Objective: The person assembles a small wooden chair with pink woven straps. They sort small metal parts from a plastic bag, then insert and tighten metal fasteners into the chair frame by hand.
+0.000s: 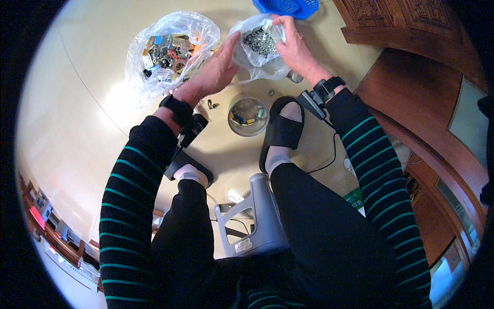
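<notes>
A clear plastic bag (262, 68) full of small silver metal pieces, apparently nuts (260, 42), stands open on the floor ahead of me. Along its left side my left hand (220, 66) lies with fingers stretched out, touching the plastic. At the upper right rim my right hand (296, 47) pinches the bag's edge between thumb and fingers. Left of it sits a second clear bag (135, 69), its mouth spread wide around mixed small parts (167, 55). A round clear container (249, 130) with a few coloured small pieces rests nearer my feet.
A blue plastic basket (288, 7) lies at the far edge. Carved brown wooden furniture (411, 77) stands on the right. Near my slippers (285, 129) are a small metal piece (271, 92) and a dark bit (211, 104). A grey plastic stool (263, 216) is below me.
</notes>
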The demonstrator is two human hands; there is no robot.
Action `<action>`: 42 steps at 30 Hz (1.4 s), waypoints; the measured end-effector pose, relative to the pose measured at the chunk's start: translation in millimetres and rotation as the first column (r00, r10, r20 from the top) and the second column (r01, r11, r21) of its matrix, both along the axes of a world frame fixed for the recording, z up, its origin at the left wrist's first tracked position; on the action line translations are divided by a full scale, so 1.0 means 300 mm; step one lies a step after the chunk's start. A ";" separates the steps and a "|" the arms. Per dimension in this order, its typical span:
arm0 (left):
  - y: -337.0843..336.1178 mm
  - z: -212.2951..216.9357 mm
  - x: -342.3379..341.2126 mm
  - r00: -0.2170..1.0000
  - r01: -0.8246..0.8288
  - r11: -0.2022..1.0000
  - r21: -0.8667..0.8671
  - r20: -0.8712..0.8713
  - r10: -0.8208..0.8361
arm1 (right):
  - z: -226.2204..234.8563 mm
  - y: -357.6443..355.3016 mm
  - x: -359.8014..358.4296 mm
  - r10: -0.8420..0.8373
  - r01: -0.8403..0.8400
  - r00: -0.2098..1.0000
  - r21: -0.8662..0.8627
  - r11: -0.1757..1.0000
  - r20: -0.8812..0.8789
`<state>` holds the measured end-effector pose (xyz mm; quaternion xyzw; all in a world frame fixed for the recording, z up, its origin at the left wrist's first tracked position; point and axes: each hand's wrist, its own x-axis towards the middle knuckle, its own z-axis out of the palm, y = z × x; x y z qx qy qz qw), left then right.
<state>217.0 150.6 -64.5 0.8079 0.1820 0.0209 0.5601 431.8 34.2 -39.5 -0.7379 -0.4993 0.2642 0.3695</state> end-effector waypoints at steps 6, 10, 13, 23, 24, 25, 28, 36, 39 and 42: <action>-0.003 0.060 -0.030 1.000 -0.018 0.981 0.194 0.005 0.017 | 0.140 -0.071 -0.030 -0.129 0.000 0.836 0.236 0.972 0.534; -0.040 0.180 -0.159 0.991 0.048 0.906 0.420 0.093 -0.095 | 0.147 -0.282 -0.183 0.293 -0.277 0.912 -0.096 0.956 0.287; -0.085 0.301 -0.286 0.990 0.121 0.946 0.299 -0.106 -0.093 | 0.062 -0.336 -0.205 0.453 -0.283 0.822 -0.443 0.850 0.345; -0.046 0.394 -0.464 0.925 -0.322 0.733 0.599 0.036 0.378 | -0.060 -0.331 -0.212 0.409 -0.301 0.814 -0.302 0.904 0.412; -0.018 0.360 -0.455 0.928 -0.318 0.715 0.623 0.049 0.370 | -0.050 -0.334 -0.211 0.398 -0.299 0.821 -0.286 0.910 0.410; 0.009 0.323 -0.448 0.939 -0.271 0.717 0.642 0.013 0.343 | -0.034 -0.338 -0.207 0.382 -0.273 0.831 -0.301 0.914 0.404; 0.062 0.221 -0.444 0.947 -0.070 0.729 0.681 -0.184 0.263 | 0.040 -0.344 -0.204 0.281 -0.179 0.893 -0.294 0.939 0.352; -0.025 0.165 -0.572 0.980 0.081 0.850 0.520 -0.198 0.028 | 0.182 -0.120 -0.176 0.024 0.012 0.922 -0.091 0.996 0.386; -0.024 0.204 -0.583 0.995 -0.072 0.886 0.458 -0.034 0.098 | 0.233 -0.010 -0.228 0.028 0.030 0.946 -0.171 0.985 0.324; 0.011 0.231 -0.554 0.959 -0.282 0.900 0.333 0.061 0.278 | 0.311 0.117 -0.292 0.303 -0.350 0.837 0.021 0.936 0.456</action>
